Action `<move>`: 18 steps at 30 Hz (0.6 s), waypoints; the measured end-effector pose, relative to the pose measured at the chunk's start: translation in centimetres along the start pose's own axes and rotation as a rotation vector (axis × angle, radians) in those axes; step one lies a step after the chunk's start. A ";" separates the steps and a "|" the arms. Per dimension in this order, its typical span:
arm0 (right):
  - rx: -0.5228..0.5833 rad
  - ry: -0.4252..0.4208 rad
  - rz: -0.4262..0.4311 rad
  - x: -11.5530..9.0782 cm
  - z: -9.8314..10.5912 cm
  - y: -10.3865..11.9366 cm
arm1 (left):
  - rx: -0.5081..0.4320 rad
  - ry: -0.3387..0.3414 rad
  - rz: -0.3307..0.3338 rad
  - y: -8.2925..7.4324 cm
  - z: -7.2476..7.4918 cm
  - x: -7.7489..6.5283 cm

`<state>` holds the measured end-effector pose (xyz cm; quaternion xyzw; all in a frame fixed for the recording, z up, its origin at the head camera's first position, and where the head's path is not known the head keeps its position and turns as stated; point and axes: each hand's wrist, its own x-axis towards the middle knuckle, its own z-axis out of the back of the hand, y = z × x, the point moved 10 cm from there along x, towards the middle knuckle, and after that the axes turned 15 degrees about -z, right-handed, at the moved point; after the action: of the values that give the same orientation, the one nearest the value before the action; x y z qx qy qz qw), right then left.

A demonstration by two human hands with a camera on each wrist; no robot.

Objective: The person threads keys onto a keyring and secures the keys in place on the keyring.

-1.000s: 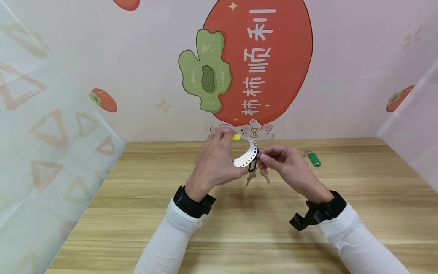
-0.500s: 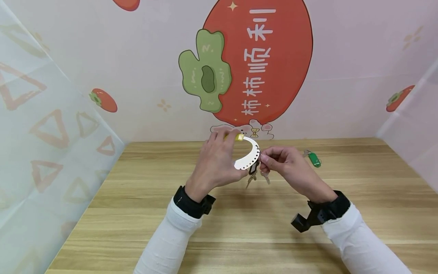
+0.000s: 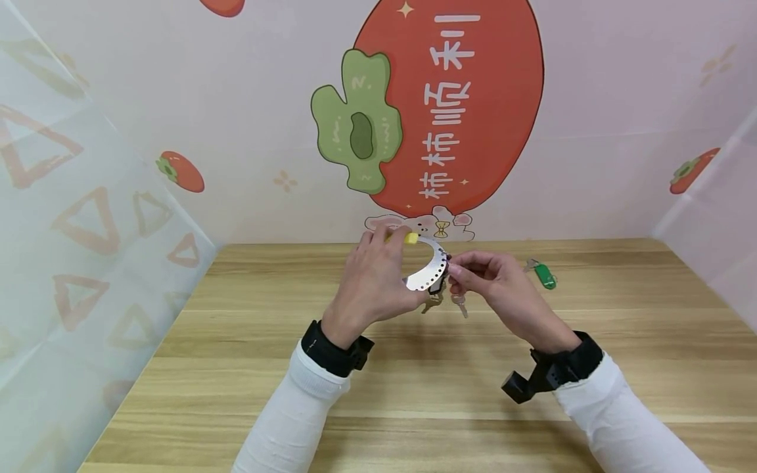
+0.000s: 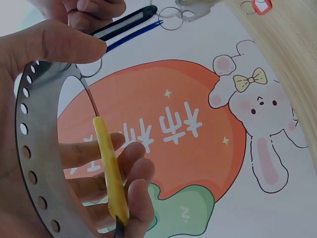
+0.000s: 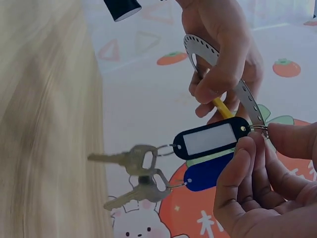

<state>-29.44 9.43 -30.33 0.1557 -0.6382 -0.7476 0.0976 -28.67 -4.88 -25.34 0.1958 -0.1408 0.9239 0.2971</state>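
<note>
My left hand (image 3: 374, 279) holds a curved metal plate (image 3: 428, 277) with a row of small holes along its rim and a yellow grip (image 4: 110, 166). In the left wrist view the thumb lies across the plate's end and the fingers are about the grip. My right hand (image 3: 493, 289) pinches a small metal split ring (image 5: 258, 127) at the plate's edge; whether it passes through a hole cannot be seen. From there hang a black key tag (image 5: 210, 139) with a white label and a blue key tag (image 5: 208, 172), each with a key (image 5: 131, 158) on a ring.
A green key tag (image 3: 545, 276) with a key lies on the wooden table (image 3: 414, 394), right of my right hand. In the left wrist view a red-edged tag (image 4: 261, 6) shows at the top right. The printed backdrop (image 3: 260, 131) stands behind the table.
The metal plate tipped a little toward the right hand, then back again. The hanging keys shifted slightly. Both hands keep their holds at nearly the same place.
</note>
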 end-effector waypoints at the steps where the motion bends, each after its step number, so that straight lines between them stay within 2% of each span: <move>1: -0.006 -0.013 -0.001 0.0 0.1 0.0 | -0.001 0.010 0.005 0.0 -0.1 0.0; 5: -0.039 -0.040 0.005 -0.1 0.5 0.1 | -0.003 0.052 0.008 0.0 -0.5 -0.1; 9: -0.054 -0.023 0.009 0.1 0.6 0.0 | -0.005 0.078 -0.013 -0.2 -0.8 -0.1; 18: -0.076 0.114 -0.029 0.4 0.1 -0.7 | -0.048 0.151 -0.047 -0.5 -1.3 -0.2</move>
<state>-29.82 9.49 -31.07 0.2036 -0.6005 -0.7625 0.1287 -28.63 -4.06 -26.51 0.1219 -0.1355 0.9252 0.3330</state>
